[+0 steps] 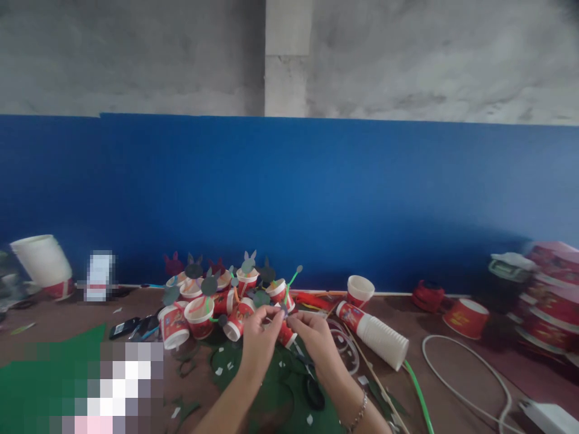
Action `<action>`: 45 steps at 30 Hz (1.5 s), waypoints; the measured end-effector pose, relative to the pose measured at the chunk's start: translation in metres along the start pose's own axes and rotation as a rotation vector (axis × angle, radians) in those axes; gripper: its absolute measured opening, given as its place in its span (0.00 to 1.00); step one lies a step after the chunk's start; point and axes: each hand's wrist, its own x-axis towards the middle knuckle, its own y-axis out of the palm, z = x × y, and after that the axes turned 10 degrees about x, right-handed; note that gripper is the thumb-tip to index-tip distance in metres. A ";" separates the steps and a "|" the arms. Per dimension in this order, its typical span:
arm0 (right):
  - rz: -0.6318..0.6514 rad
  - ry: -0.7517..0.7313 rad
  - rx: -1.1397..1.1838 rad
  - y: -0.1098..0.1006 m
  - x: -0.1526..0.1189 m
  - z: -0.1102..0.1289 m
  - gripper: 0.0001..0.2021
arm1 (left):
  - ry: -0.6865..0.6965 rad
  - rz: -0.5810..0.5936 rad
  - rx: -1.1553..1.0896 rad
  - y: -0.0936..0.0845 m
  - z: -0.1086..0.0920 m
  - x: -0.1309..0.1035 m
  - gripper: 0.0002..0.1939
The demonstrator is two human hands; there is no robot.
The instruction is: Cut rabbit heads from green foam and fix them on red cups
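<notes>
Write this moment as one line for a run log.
left hand: pinching small dark-grey piece; right hand: fingers beside it, contact unclear; nearby: black-handled scissors, red-and-white paper cups

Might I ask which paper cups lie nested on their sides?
The stack right of the right hand: many white rims show in a row; the cup behind shows only one.

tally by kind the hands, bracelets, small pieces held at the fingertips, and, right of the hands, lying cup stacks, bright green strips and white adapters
Hands: 2 (left hand, right hand)
Bracelet: 1
Small grey piece at the fingertips: 1
Lying cup stack: 1
Bright green strip: 1
White adapter: 1
Total: 7
</notes>
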 end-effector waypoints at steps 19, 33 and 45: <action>0.057 -0.185 -0.186 -0.008 0.006 -0.003 0.09 | -0.009 0.063 -0.072 0.003 0.004 -0.001 0.11; -0.001 -0.327 -0.375 -0.006 0.000 0.005 0.14 | 0.202 -0.156 0.231 -0.003 0.008 0.005 0.11; 0.055 -0.237 -0.415 -0.003 0.002 -0.006 0.14 | 0.455 -0.210 0.477 0.003 0.010 -0.005 0.11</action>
